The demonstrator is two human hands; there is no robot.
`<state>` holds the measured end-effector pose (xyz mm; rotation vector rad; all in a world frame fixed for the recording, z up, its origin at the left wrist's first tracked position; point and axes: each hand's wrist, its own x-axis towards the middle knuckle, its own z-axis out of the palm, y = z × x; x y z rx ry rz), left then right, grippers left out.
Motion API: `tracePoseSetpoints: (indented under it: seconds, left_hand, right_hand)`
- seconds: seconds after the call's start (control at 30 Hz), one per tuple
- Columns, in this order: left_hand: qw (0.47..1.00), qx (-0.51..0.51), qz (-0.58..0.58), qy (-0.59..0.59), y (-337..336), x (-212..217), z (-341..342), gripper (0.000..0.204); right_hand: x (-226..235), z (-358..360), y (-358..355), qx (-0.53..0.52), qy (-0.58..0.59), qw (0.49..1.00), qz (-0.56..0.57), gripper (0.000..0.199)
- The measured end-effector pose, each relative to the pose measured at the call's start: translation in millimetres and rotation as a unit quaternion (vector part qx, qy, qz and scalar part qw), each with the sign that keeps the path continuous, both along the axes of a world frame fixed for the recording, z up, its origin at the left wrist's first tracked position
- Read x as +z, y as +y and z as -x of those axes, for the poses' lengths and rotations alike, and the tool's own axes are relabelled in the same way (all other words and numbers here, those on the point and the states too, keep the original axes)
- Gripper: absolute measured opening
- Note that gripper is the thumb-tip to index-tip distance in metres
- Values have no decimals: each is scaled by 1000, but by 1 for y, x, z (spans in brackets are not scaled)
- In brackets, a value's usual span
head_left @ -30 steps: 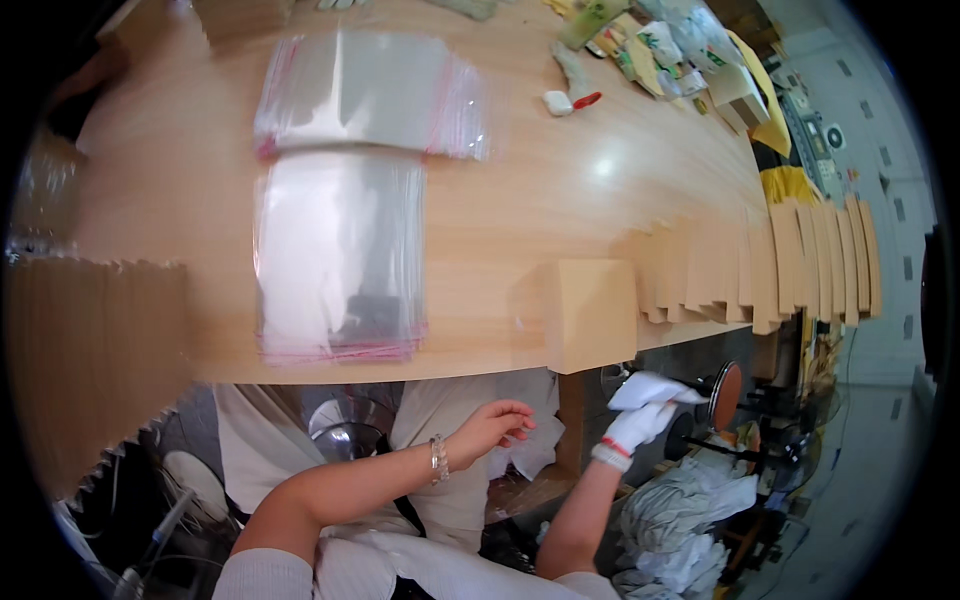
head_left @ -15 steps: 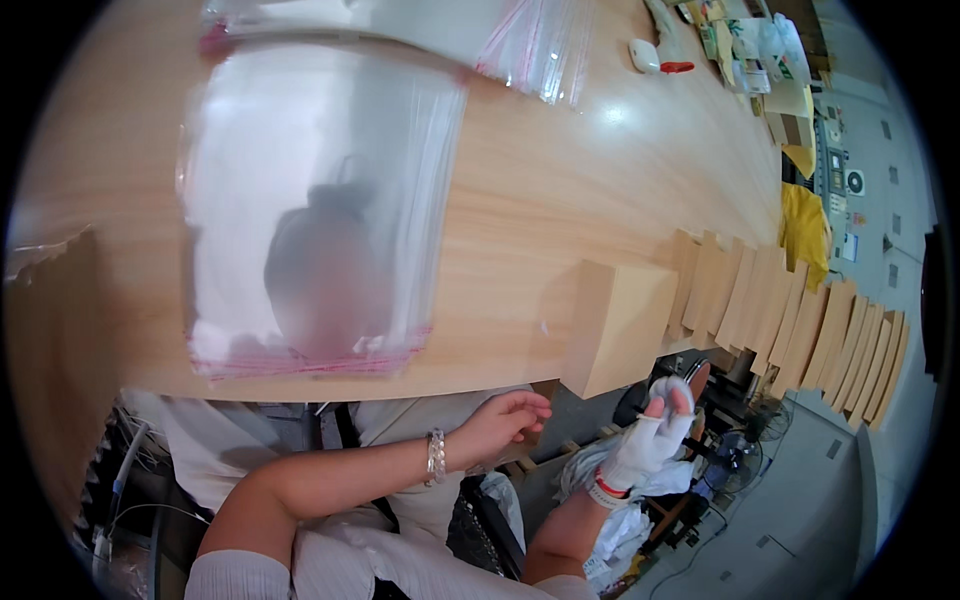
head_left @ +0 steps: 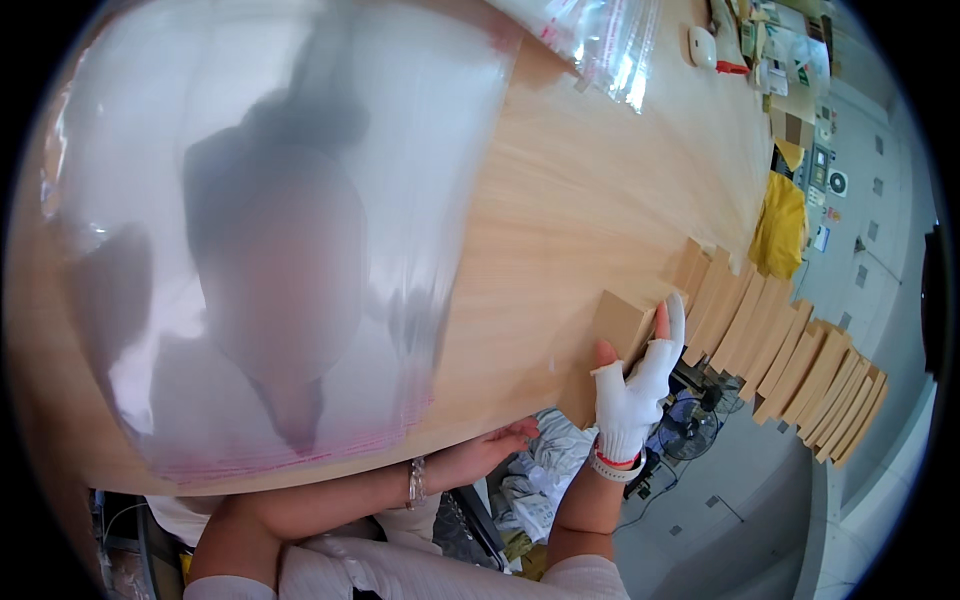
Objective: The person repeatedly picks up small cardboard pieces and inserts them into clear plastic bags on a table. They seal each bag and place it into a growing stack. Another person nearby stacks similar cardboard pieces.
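A kraft-brown cardboard box [head_left: 622, 316] stands at the near right edge of the table. My right hand [head_left: 638, 385], in a white glove with bare thumb and fingertip showing, is at the near side of this box. Its thumb and fingers are spread, and the fingertips appear to touch the cardboard. My left hand [head_left: 497, 447], bare with a clear bead bracelet at the wrist, is just below the table edge, left of the box. Its fingers point right, loosely stretched, with nothing visible in them. A large stack of clear plastic bags [head_left: 420, 270] with pink-striped edges lies on the left.
Several brown cardboard pieces [head_left: 735, 310] stand in a row beyond the box, running right. More clear bags [head_left: 610, 45] lie at the far side, near a white object [head_left: 702, 46]. A yellow cloth-like item [head_left: 778, 228] hangs at the far right table edge. A fan [head_left: 690, 428] stands below.
My right hand has moved up to the box, and its fingers have opened from a curl. My left hand has dropped slightly toward the table edge. The view has shifted closer to the bag stack.
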<state>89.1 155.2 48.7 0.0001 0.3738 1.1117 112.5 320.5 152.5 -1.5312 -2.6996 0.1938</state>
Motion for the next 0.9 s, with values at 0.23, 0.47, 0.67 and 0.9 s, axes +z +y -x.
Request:
tracePoseSetpoints:
  seconds: [0.23, 0.47, 0.67, 0.9]
  left_hand:
    - [999, -48, 8, -20, 1, -6, 7, 31]
    - [998, -61, -25, 15, 0, -9, 19, 30]
    - [992, -74, -78, 73, 7, -15, 40, 27]
    - [990, -78, -85, 76, 7, -16, 47, 26]
  right_hand:
    - [-10, -11, 0, 6, 124, 992, 32, 68]
    - [-9, -14, 1, -12, 139, 989, 48, 69]
    - [-10, -10, -1, -33, 145, 988, 46, 69]
    - [-11, -10, 1, -9, 103, 995, 12, 69]
